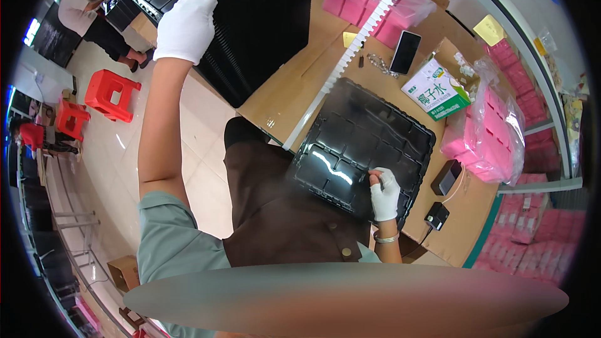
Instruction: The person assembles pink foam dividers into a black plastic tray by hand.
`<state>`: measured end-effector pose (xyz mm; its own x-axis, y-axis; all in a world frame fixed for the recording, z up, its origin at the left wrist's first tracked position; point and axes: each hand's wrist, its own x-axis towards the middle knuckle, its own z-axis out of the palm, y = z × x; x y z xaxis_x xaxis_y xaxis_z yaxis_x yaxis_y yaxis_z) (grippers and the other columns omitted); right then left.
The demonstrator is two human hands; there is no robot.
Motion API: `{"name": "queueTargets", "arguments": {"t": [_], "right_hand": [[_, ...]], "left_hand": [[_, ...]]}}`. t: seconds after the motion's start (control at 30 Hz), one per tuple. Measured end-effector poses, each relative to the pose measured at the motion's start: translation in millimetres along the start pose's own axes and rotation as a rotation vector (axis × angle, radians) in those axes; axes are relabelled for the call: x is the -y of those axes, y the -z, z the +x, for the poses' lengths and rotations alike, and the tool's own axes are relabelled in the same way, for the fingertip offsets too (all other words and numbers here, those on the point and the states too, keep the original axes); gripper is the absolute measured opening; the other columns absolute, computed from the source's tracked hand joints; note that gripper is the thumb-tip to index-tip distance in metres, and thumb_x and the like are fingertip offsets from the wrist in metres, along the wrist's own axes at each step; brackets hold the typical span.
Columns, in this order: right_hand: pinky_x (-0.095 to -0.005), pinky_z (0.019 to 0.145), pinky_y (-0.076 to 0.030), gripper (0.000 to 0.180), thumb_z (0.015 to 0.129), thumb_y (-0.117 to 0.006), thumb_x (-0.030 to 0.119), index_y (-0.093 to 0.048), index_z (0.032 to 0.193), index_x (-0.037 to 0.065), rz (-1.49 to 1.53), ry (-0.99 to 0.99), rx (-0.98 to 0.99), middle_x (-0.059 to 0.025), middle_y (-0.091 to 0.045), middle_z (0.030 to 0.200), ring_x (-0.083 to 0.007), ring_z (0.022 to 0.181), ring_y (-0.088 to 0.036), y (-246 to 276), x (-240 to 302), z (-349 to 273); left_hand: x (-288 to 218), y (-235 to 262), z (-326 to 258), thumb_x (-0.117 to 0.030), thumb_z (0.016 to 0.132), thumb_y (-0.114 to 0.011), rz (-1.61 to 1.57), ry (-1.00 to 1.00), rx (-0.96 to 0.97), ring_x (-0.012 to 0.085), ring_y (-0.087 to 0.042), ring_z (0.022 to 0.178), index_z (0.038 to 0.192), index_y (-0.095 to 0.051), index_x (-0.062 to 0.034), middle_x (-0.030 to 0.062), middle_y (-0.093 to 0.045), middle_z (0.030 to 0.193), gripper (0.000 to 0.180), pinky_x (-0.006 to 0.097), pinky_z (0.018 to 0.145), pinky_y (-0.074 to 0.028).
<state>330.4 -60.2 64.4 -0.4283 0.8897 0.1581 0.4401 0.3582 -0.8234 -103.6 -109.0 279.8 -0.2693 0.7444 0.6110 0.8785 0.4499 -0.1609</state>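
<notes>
My left hand (186, 27), in a white glove, is raised at the upper left. Its fingers are curled over the top edge of a tall stack of black plastic trays (263, 31). In front of me, one black plastic tray (360, 141) lies tilted across the table's near edge, its glossy surface divided by ridges. My right hand (385, 195), in a white glove with bare thumb and fingertip showing, is over the tray's near right part. Its thumb and finger are pinched together; whatever they may hold is too small to make out.
A toothed white strip (357, 50) crosses the cardboard-covered table (275, 103). Beyond the tray are a phone (405, 52), a green-white carton (436, 87) and bagged pink boxes (482, 128). Black adapters (437, 215) sit at right. Red stools (113, 95) and a person (94, 22) are at left.
</notes>
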Motion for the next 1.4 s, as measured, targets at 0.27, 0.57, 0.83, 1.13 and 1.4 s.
{"name": "queueTargets", "arguments": {"t": [0.27,0.57,0.83,1.13,1.4], "right_hand": [[-0.0286,0.071,-0.046,0.007,0.080,-0.060,0.005,-0.064,0.085,0.001,0.063,-0.067,0.045,-0.0093,-0.061,0.084,-0.0206,0.077,-0.060,-15,-9,6],[-0.0273,0.072,-0.046,0.009,0.081,-0.060,0.007,-0.065,0.086,0.001,0.108,0.019,0.269,-0.0083,-0.061,0.081,-0.0179,0.079,-0.059,-47,12,38],[-0.0297,0.063,-0.046,0.005,0.080,-0.059,0.005,-0.061,0.080,0.000,-0.202,0.241,-0.288,-0.0103,-0.058,0.070,-0.0173,0.067,-0.056,90,43,155],[-0.0388,0.088,-0.044,0.034,0.078,-0.059,0.016,-0.058,0.110,0.006,-0.809,0.857,-0.759,-0.0150,-0.060,0.107,-0.0313,0.100,-0.056,145,216,375],[-0.0426,0.083,-0.048,0.028,0.081,-0.053,0.018,-0.061,0.108,0.014,-1.116,0.007,-0.668,-0.0124,-0.061,0.110,-0.0294,0.102,-0.059,200,220,408]], "left_hand": [[-107,-50,-47,-0.003,0.073,-0.059,-0.558,-0.153,-0.218,0.0293,-0.059,0.083,0.103,-0.059,-0.0111,0.0093,-0.058,0.102,0.031,0.039,0.071,-0.050],[-203,-252,-57,-0.033,0.083,-0.059,-1.265,0.381,0.853,0.0244,-0.062,0.078,0.104,-0.061,0.0008,0.0142,-0.064,0.089,0.040,0.033,0.074,-0.050],[-92,-131,-101,-0.016,0.083,-0.061,-1.532,0.376,0.819,0.0067,-0.052,0.049,0.075,-0.063,-0.0009,0.0019,-0.058,0.061,0.017,0.021,0.045,-0.041],[-33,-34,-172,-0.013,0.076,-0.069,-1.835,0.133,0.713,0.0145,-0.059,0.064,0.074,-0.064,0.0036,0.0078,-0.060,0.072,0.017,0.027,0.056,-0.048],[57,-27,-228,-0.014,0.073,-0.066,-1.904,0.642,0.497,0.0194,-0.056,0.053,0.062,-0.061,-0.0019,0.0059,-0.056,0.060,0.018,0.027,0.048,-0.042]]}}
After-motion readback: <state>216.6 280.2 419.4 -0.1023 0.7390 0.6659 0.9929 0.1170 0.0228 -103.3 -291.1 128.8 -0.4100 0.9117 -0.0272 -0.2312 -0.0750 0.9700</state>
